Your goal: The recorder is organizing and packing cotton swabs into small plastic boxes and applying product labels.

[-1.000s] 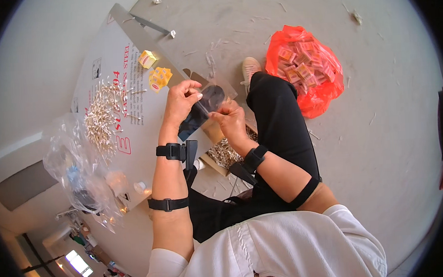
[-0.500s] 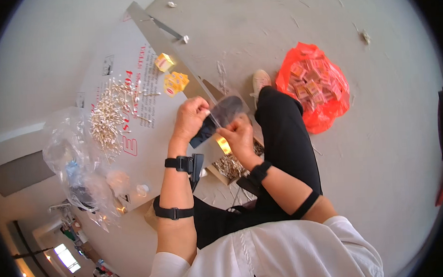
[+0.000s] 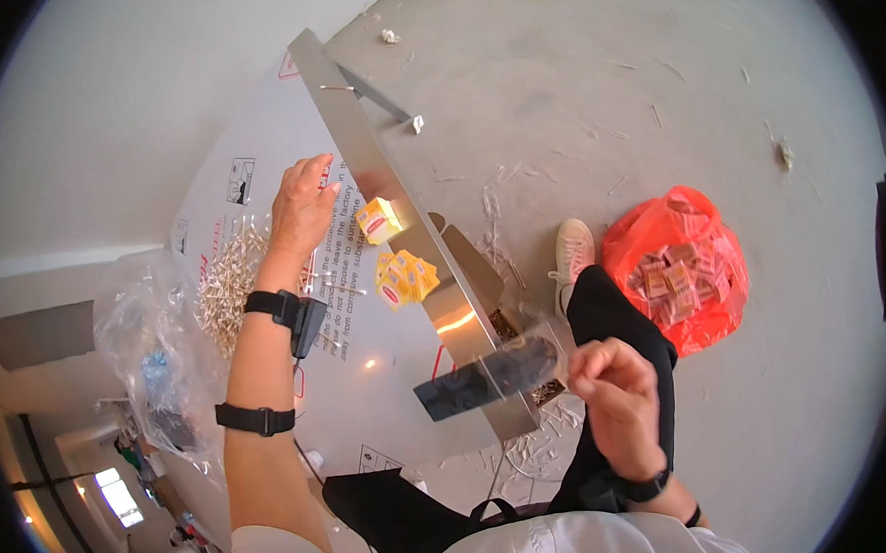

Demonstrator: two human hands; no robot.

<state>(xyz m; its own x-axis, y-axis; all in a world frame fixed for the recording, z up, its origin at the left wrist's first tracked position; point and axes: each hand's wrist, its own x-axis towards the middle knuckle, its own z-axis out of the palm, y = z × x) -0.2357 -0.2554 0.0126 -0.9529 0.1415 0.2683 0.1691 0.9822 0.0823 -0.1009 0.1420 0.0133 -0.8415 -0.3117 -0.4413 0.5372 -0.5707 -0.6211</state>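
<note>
"Over the table (image 3: 365,411), what shows?"
"The left hand (image 3: 302,212); one cannot tell whether its fingers meet."
"And the right hand (image 3: 620,407)?"
"Just off the table's edge, fingers clamped on the bag (image 3: 488,376), which reaches across that edge."

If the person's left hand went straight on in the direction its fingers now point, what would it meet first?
The left hand would probably first meet the long, shiny steel table edge, near a thin white cotton swab. Depth is unclear, so it may pass above both.
</note>
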